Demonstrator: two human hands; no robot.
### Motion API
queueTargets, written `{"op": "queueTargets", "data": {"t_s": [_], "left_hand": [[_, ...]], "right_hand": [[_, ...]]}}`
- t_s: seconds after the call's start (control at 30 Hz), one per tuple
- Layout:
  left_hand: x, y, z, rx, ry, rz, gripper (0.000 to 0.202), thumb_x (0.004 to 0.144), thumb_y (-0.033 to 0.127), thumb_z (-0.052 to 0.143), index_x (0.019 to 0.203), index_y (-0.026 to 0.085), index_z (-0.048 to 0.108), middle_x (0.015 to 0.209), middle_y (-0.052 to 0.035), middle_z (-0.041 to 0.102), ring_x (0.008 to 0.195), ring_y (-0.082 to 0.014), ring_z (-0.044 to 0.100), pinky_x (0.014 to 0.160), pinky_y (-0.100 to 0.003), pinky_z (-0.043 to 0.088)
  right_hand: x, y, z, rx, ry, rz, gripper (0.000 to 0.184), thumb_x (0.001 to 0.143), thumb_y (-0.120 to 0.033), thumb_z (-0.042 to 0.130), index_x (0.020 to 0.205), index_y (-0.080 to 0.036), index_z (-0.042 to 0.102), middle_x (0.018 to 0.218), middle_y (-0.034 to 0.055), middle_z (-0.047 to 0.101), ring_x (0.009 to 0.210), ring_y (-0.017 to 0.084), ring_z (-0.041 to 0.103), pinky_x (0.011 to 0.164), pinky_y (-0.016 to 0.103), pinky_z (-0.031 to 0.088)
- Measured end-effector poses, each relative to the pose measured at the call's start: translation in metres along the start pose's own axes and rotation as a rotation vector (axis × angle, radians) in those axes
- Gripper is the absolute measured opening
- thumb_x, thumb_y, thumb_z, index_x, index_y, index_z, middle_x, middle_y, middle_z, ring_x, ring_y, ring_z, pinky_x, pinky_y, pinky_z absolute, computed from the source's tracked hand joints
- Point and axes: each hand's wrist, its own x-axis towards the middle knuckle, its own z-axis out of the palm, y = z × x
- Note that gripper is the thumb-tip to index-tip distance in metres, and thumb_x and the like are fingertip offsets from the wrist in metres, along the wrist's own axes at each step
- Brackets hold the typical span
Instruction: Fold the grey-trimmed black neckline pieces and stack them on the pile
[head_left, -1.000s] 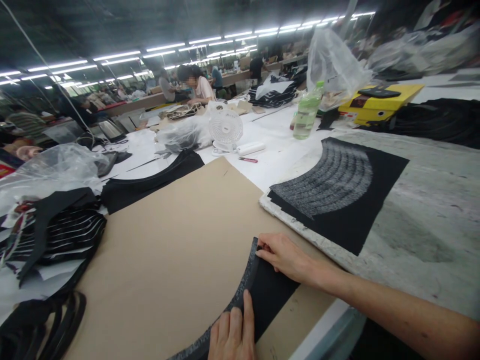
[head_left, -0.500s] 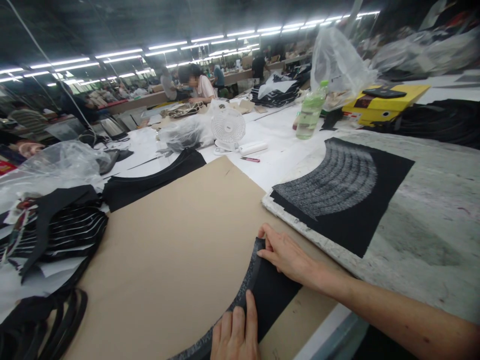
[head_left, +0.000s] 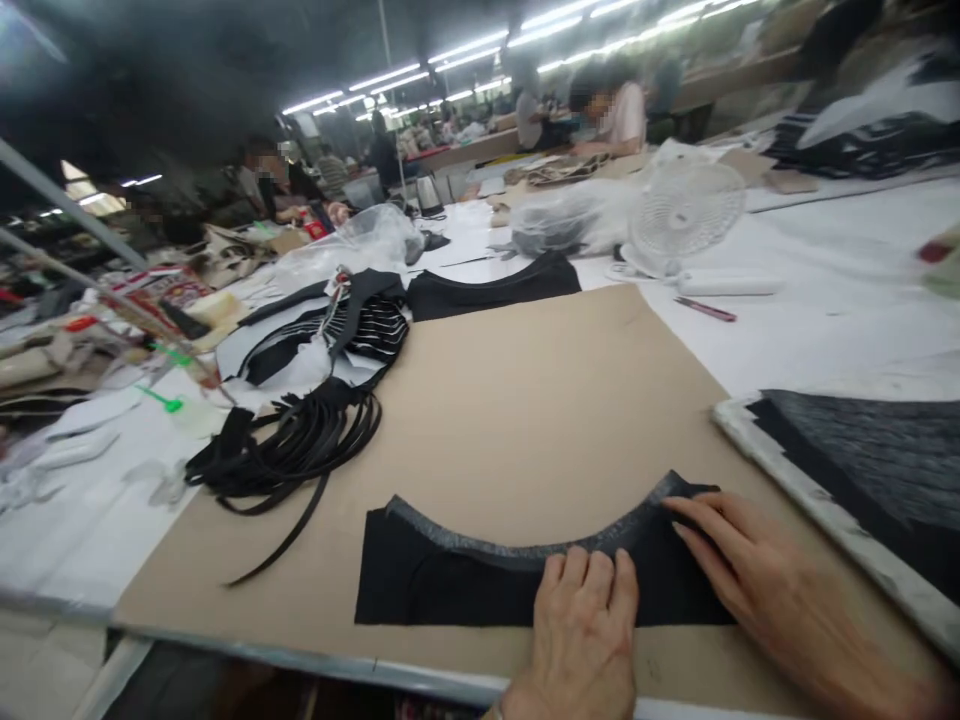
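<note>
A black panel with a curved-in top edge [head_left: 465, 595] lies flat on the tan board. A narrow, speckled grey strip [head_left: 487, 547] runs along that curve. My left hand [head_left: 589, 620] rests on the middle of the panel, fingers stretched out flat with their tips at the strip's lower edge. At the panel's right end, my right hand [head_left: 757, 575] touches the strip near the corner. Its fingers are extended, a small gap shows between the two foremost digits, and part of the panel is hidden under it.
The tan board [head_left: 525, 400] covers the near table. Coiled black strips [head_left: 300, 450] lie left; stacked black pieces [head_left: 495, 285] lie behind. A pale slab [head_left: 795, 480] carries a larger speckled black piece [head_left: 877, 450]. Beyond are a white fan [head_left: 686, 215] and pink snips [head_left: 705, 308]. People sit further back.
The view has swung left, bringing the whole panel and the coiled strips into sight. My left hand stays flat on the panel; my right hand stays at its right corner, fingers now straighter.
</note>
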Motion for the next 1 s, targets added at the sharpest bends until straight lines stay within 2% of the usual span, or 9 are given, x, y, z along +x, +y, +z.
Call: {"op": "queueTargets", "data": {"t_s": [0.1, 0.2, 0.3, 0.37, 0.5, 0.57, 0.73, 0.87, 1.0], "left_hand": [[-0.012, 0.0, 0.003, -0.064, 0.054, -0.037, 0.045, 0.087, 0.023, 0.053, 0.131, 0.013, 0.05, 0.113, -0.0062, 0.063, 0.102, -0.0222, 0.054, 0.089, -0.035, 0.047], [-0.029, -0.002, 0.007, -0.144, 0.183, 0.026, 0.042, 0.087, 0.026, 0.051, 0.127, 0.014, 0.054, 0.122, -0.0061, 0.062, 0.112, -0.0227, 0.053, 0.094, -0.034, 0.045], [-0.044, -0.013, 0.0, -0.254, 0.318, 0.104, 0.032, 0.089, 0.017, 0.043, 0.117, 0.016, 0.059, 0.11, -0.0059, 0.065, 0.104, -0.0193, 0.056, 0.087, -0.03, 0.047], [-0.054, -0.027, -0.014, -0.303, 0.344, 0.053, 0.032, 0.09, 0.013, 0.04, 0.114, 0.016, 0.059, 0.103, -0.0075, 0.064, 0.099, -0.0198, 0.056, 0.083, -0.032, 0.047], [-0.065, -0.071, -0.049, -0.258, 0.225, -0.351, 0.029, 0.09, 0.013, 0.045, 0.116, 0.022, 0.057, 0.108, -0.0075, 0.061, 0.102, -0.0233, 0.053, 0.085, -0.04, 0.045], [-0.063, -0.089, -0.061, -0.239, 0.112, -0.457, 0.032, 0.085, 0.013, 0.052, 0.115, 0.022, 0.056, 0.11, -0.0071, 0.059, 0.104, -0.0258, 0.051, 0.085, -0.043, 0.044], [-0.053, -0.103, -0.065, -0.247, -0.144, -0.493, 0.023, 0.08, 0.004, 0.043, 0.084, 0.021, 0.058, 0.09, -0.0033, 0.059, 0.091, -0.024, 0.05, 0.079, -0.04, 0.04], [-0.052, -0.101, -0.065, -0.262, -0.147, -0.468, 0.025, 0.078, 0.001, 0.035, 0.078, 0.02, 0.05, 0.088, -0.0033, 0.055, 0.087, -0.0214, 0.049, 0.078, -0.036, 0.038], [-0.047, -0.098, -0.078, -0.41, -0.217, -0.471, 0.023, 0.084, 0.006, 0.033, 0.087, 0.022, 0.05, 0.089, -0.0017, 0.057, 0.084, -0.0186, 0.053, 0.075, -0.031, 0.037]], "right_hand": [[-0.009, -0.019, 0.0, -0.004, 0.014, -0.239, 0.032, 0.098, -0.034, 0.041, 0.12, -0.019, 0.06, 0.111, 0.0091, 0.063, 0.1, 0.022, 0.061, 0.09, 0.036, 0.045], [-0.019, -0.028, 0.0, -0.04, -0.016, -0.4, 0.031, 0.098, -0.026, 0.039, 0.118, -0.018, 0.061, 0.111, 0.0087, 0.065, 0.099, 0.02, 0.062, 0.088, 0.032, 0.045], [-0.028, -0.022, -0.005, -0.089, -0.013, -0.464, 0.031, 0.097, -0.021, 0.039, 0.114, -0.017, 0.064, 0.109, 0.009, 0.067, 0.098, 0.02, 0.062, 0.088, 0.033, 0.045], [-0.028, -0.021, -0.014, -0.092, -0.017, -0.471, 0.029, 0.097, -0.021, 0.04, 0.11, -0.018, 0.066, 0.107, 0.0084, 0.067, 0.097, 0.02, 0.062, 0.088, 0.034, 0.045], [-0.015, -0.051, -0.029, -0.014, -0.052, -0.369, 0.027, 0.096, -0.02, 0.043, 0.114, -0.019, 0.063, 0.107, 0.0095, 0.065, 0.096, 0.021, 0.061, 0.086, 0.034, 0.047], [-0.005, -0.077, -0.025, 0.092, -0.117, -0.358, 0.029, 0.095, -0.016, 0.042, 0.118, -0.018, 0.059, 0.107, 0.01, 0.063, 0.096, 0.02, 0.06, 0.086, 0.033, 0.049], [0.006, -0.119, 0.002, 0.299, -0.359, -0.361, 0.033, 0.09, -0.003, 0.037, 0.113, -0.016, 0.057, 0.107, 0.0103, 0.06, 0.093, 0.019, 0.059, 0.084, 0.032, 0.052], [0.0, -0.119, 0.013, 0.346, -0.366, -0.335, 0.032, 0.09, -0.002, 0.038, 0.114, -0.015, 0.055, 0.106, 0.0103, 0.06, 0.093, 0.019, 0.058, 0.084, 0.033, 0.052], [0.0, -0.118, 0.012, 0.323, -0.325, -0.291, 0.027, 0.091, -0.008, 0.044, 0.115, -0.016, 0.054, 0.101, 0.0091, 0.06, 0.09, 0.02, 0.059, 0.081, 0.034, 0.052]]}}
